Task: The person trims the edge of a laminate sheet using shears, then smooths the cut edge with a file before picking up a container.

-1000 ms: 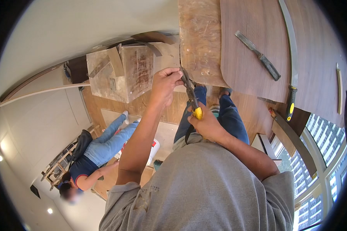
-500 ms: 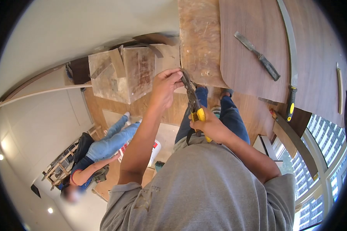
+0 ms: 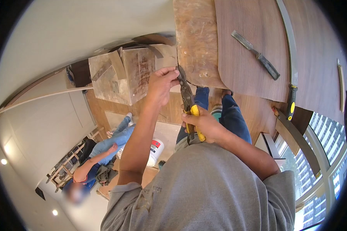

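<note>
My right hand (image 3: pixel 207 125) is closed round the yellow handles of a pair of tin snips (image 3: pixel 186 92), their dark jaws pointing away from me. At the jaw tips, the thumb and fingers of my left hand (image 3: pixel 161 85) are pinched together. Whatever lies between those fingers is too small to make out. Just beyond the jaws is the edge of a worn, stained wooden board (image 3: pixel 197 46). A brown wood-grain sheet (image 3: pixel 243 23) lies beside it, with a dark-handled chisel (image 3: pixel 254 54) on top.
A long-bladed tool with a black-and-yellow handle (image 3: pixel 292 102) rests on the sheet's right side. A stained wooden box (image 3: pixel 133 81) stands to the left, with offcuts on it. Lower left, a person (image 3: pixel 112 148) sits near a white bucket (image 3: pixel 155 150). Windows (image 3: pixel 320 154) are at right.
Both my hands and the snips have shifted slightly left. The snips now point more straight ahead. The person at the left has drawn an arm back from the bucket onto their leg.
</note>
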A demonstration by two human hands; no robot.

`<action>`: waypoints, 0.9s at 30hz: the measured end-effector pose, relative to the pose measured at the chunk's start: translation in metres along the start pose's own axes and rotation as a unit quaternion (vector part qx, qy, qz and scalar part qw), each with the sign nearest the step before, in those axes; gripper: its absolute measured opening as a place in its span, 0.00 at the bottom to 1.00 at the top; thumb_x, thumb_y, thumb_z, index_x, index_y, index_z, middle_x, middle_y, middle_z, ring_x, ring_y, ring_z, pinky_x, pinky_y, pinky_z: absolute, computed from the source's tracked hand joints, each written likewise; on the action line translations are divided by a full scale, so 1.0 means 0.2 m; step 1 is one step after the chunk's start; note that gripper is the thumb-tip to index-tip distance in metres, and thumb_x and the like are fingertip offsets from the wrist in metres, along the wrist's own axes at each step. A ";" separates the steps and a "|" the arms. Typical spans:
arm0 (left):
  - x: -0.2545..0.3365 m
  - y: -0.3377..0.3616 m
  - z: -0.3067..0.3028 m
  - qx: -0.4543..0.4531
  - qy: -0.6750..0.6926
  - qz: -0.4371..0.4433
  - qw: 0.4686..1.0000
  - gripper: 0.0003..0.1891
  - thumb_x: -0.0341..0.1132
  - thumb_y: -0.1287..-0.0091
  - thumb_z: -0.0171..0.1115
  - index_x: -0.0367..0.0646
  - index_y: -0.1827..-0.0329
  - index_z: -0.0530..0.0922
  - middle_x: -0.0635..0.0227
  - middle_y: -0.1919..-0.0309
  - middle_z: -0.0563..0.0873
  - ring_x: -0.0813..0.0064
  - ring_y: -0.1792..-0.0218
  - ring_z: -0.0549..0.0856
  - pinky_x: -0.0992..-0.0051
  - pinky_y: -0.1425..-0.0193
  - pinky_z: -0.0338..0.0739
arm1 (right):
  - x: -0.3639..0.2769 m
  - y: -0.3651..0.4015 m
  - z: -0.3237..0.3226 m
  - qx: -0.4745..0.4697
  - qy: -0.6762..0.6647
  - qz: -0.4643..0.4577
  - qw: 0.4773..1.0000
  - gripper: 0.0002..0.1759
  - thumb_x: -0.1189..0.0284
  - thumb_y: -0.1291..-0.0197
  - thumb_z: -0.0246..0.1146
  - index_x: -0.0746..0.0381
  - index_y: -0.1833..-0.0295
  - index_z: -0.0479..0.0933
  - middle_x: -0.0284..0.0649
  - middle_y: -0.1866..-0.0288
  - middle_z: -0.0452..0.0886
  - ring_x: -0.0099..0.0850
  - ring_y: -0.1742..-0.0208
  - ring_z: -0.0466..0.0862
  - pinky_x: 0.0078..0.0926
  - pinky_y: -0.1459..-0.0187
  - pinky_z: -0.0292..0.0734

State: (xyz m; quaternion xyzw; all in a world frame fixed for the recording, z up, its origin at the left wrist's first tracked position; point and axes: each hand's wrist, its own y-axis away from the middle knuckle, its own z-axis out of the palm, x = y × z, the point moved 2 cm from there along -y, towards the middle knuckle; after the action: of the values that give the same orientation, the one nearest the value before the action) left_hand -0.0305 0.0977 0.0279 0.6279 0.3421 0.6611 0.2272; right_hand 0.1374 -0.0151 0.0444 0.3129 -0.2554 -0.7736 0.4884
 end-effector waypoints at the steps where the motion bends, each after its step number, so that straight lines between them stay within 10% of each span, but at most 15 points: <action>1: 0.01 0.00 0.00 0.001 -0.013 -0.003 1.000 0.08 0.27 0.26 0.69 0.36 0.48 0.85 0.63 0.55 0.92 0.71 0.55 0.90 0.68 0.47 0.85 | 0.00 0.00 0.01 0.000 -0.001 0.000 1.000 0.17 0.65 0.29 0.71 0.61 0.45 0.72 0.33 0.63 0.76 0.23 0.64 0.77 0.26 0.66 0.75; 15: 0.04 -0.02 -0.01 -0.005 -0.038 -0.010 0.999 0.10 0.27 0.27 0.70 0.30 0.49 0.84 0.62 0.58 0.88 0.71 0.59 0.89 0.70 0.52 0.86 | 0.03 -0.01 0.04 -0.017 -0.058 0.021 0.998 0.26 0.68 0.25 0.68 0.60 0.27 0.69 0.32 0.55 0.78 0.23 0.57 0.80 0.26 0.58 0.80; 27: 0.06 -0.02 -0.01 -0.022 -0.054 -0.020 0.998 0.08 0.28 0.27 0.71 0.35 0.49 0.85 0.64 0.55 0.90 0.71 0.56 0.89 0.69 0.48 0.85 | 0.04 -0.04 0.02 0.033 0.077 -0.018 0.996 0.20 0.68 0.28 0.69 0.60 0.38 0.71 0.32 0.66 0.75 0.21 0.70 0.75 0.24 0.72 0.73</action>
State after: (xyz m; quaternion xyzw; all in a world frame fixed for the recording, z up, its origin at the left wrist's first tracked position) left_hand -0.0337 0.1092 0.0329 0.6503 0.3275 0.6291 0.2721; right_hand 0.1262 -0.0192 0.0398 0.3919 -0.2368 -0.7469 0.4821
